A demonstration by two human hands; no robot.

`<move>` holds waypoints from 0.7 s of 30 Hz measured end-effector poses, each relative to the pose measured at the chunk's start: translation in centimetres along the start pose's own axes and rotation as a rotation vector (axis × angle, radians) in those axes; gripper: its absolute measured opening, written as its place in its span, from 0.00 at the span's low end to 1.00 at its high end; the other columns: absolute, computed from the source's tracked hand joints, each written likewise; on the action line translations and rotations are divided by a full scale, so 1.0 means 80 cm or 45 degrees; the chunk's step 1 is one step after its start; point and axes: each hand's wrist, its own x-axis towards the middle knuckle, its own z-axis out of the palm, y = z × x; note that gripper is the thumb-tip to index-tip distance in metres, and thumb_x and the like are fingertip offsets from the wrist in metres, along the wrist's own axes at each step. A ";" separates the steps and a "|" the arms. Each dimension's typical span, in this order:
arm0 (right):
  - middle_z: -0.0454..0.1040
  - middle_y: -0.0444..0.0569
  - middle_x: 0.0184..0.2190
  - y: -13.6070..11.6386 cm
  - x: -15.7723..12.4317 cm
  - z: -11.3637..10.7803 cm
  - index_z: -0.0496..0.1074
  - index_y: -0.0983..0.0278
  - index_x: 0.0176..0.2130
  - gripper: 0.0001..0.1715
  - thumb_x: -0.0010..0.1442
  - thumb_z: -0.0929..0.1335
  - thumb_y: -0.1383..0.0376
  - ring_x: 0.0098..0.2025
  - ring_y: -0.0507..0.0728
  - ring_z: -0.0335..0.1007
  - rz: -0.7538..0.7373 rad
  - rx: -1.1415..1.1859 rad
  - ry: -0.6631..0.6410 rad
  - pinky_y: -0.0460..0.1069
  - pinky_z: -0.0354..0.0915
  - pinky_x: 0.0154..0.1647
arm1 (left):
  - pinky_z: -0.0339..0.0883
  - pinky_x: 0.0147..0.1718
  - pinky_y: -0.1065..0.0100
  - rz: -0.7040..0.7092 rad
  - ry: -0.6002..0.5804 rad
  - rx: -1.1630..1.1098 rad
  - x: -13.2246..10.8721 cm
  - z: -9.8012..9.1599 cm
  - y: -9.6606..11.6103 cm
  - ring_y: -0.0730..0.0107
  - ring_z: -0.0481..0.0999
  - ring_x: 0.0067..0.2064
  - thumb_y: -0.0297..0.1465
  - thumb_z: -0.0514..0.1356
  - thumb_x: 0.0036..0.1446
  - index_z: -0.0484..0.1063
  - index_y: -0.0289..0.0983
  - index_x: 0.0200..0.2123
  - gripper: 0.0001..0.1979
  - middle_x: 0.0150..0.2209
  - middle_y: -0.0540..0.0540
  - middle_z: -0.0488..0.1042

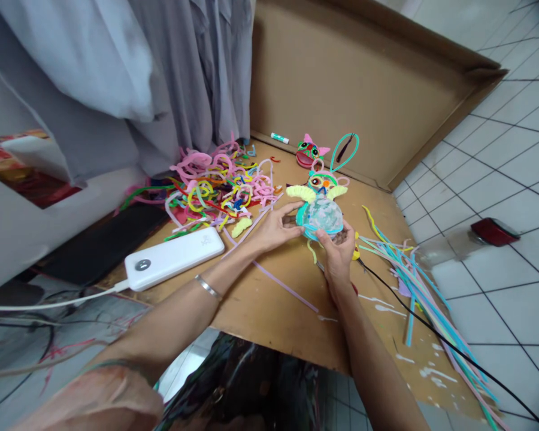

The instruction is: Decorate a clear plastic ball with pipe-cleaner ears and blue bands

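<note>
Between both hands I hold a pipe-cleaner figure with a round, pale, glossy belly and a turquoise rim. Its head has big eyes and an orange nose, and two fuzzy pale-yellow arms stick out at the sides. A green loop rises above the head. My left hand grips the figure's left edge with the fingers partly behind it. My right hand holds the lower right edge, thumb on the front rim. Below the figure hangs a yellow-green pipe cleaner.
A tangled heap of coloured pipe cleaners lies left, near a white power bank. Long pipe cleaners and a black cable lie right. Behind are a pink-eared figure, a glue stick and a cardboard wall.
</note>
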 end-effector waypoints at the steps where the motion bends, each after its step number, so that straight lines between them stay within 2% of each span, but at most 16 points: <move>1: 0.75 0.51 0.47 0.000 -0.001 0.001 0.65 0.60 0.48 0.40 0.39 0.79 0.54 0.47 0.58 0.74 -0.016 -0.018 0.005 0.56 0.69 0.53 | 0.74 0.50 0.54 -0.005 -0.003 -0.007 -0.001 0.000 0.001 0.57 0.80 0.47 0.32 0.72 0.43 0.69 0.36 0.58 0.37 0.48 0.40 0.78; 12: 0.74 0.52 0.49 -0.002 -0.002 0.002 0.64 0.60 0.49 0.40 0.40 0.78 0.54 0.48 0.59 0.73 -0.035 -0.045 0.010 0.56 0.69 0.53 | 0.75 0.49 0.54 -0.046 0.003 -0.040 -0.005 0.005 0.008 0.58 0.80 0.45 0.34 0.75 0.39 0.67 0.36 0.60 0.43 0.49 0.39 0.77; 21: 0.73 0.52 0.49 0.003 0.000 -0.001 0.64 0.60 0.50 0.40 0.42 0.78 0.52 0.49 0.59 0.73 -0.051 -0.064 -0.047 0.56 0.69 0.52 | 0.75 0.49 0.54 0.010 0.007 -0.075 0.004 -0.004 -0.007 0.57 0.80 0.47 0.38 0.75 0.40 0.71 0.38 0.56 0.38 0.51 0.40 0.77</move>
